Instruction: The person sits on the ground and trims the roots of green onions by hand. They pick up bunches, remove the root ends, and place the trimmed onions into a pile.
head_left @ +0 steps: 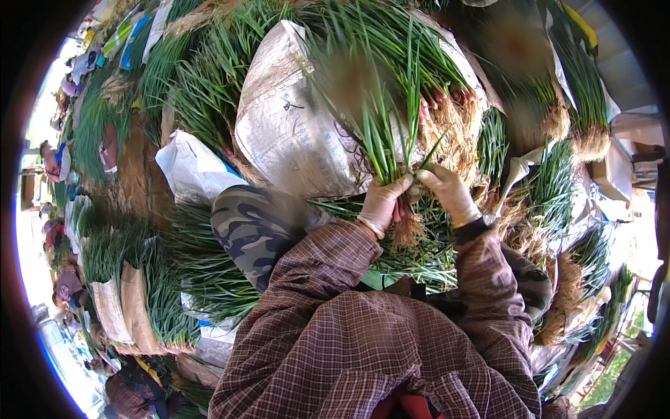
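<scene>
My left hand (382, 202), in a thin pale glove, is closed round a small bunch of green onions (381, 148). Their green leaves point away from me, and the reddish bulbs and stringy roots hang below the fist. Close beside it, my gloved right hand (449, 194) pinches a green onion leaf (433, 151) with thumb and fingers at the bunch's neck. Just beyond both hands, a larger pile of green onions (419, 59) lies on a white woven sack (293, 133), its tan roots (450, 136) toward the right hand.
Loose green leaves (422, 260) lie beneath my hands. My camouflage-clad knee (248, 227) is at the left. More onion bundles surround me, including a sack-wrapped one (125, 307) at the left and a rooted one (590, 140) at the far right. Other people (66, 286) are along the left rim.
</scene>
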`<state>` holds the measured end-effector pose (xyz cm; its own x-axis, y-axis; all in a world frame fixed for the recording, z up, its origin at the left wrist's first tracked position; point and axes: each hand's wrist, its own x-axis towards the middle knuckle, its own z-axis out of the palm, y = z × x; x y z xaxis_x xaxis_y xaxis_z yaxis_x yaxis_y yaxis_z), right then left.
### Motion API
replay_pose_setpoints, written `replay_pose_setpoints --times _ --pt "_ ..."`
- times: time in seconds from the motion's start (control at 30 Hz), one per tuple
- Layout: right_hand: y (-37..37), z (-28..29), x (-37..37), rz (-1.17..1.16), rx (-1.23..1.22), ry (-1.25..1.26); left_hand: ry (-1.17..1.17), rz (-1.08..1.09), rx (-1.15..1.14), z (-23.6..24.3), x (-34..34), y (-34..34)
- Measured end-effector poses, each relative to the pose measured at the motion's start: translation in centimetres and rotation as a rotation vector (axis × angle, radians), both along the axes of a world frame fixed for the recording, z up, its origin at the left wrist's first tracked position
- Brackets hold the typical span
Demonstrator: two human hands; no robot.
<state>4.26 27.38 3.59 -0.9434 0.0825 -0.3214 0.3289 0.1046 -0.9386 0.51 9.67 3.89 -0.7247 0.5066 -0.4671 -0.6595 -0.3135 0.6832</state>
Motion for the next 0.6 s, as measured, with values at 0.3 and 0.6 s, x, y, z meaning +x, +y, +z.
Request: replay_pose_setpoints --times 0.3,0.6 --pt "-5.3 -0.3 -0.5 -0.408 0.620 0.158 -0.010 0.048 -0.151 -0.7 0.5 0.9" --pt "-2.3 3.0 4.1 -0.431 -0.766 0.468 -0.100 -0.074 0.142 1.0 -1.3 -0.8"
